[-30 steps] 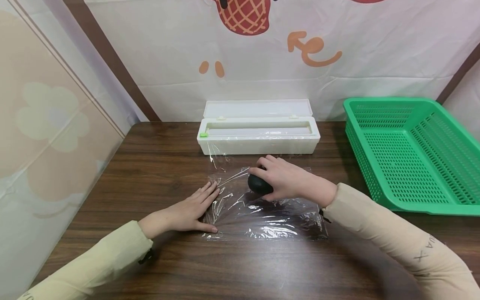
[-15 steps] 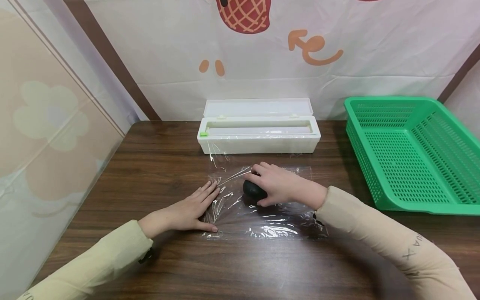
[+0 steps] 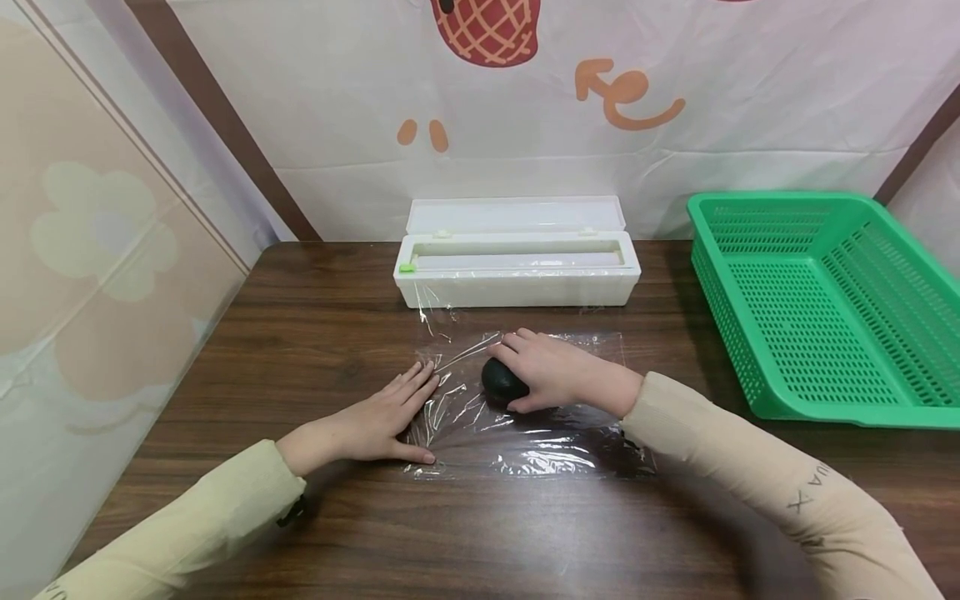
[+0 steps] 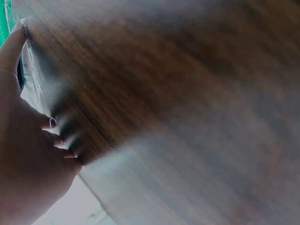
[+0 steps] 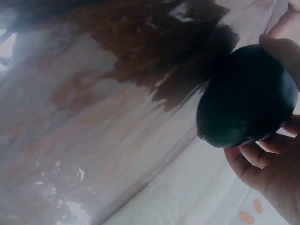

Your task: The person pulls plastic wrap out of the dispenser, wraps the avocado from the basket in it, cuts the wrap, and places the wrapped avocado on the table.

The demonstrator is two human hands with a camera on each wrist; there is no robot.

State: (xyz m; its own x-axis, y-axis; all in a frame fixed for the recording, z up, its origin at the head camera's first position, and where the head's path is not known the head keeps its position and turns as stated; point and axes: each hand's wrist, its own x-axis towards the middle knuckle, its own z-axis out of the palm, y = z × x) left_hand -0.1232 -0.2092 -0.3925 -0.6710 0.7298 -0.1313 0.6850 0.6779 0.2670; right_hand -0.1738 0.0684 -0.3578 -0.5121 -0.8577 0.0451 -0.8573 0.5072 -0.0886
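Observation:
A dark, egg-shaped avocado [image 3: 501, 382] is gripped by my right hand [image 3: 551, 371], low over a sheet of cling film [image 3: 543, 460] on the table. In the right wrist view the avocado [image 5: 243, 98] looks smooth and greenish black, with a small nub at one end; thumb and fingers curl round its sides. My left hand [image 3: 382, 425] lies flat with fingers spread, pressing on the film's wrinkled left edge. Seen from the left wrist, this hand [image 4: 28, 140] has its thumb stretched out along the film. The palm side of the right hand is hidden in the head view.
Behind the film stands a white cling film dispenser [image 3: 517, 292], lid up, with a green slider [image 3: 407, 268] at its left end and film hanging down its front. A green plastic basket [image 3: 847, 415] sits at the right. A printed cloth [image 3: 345, 100] backs the wooden table [image 3: 285, 333].
My right hand has moved the avocado a little left and toward me, slightly lower over the film. The left hand stays where it was.

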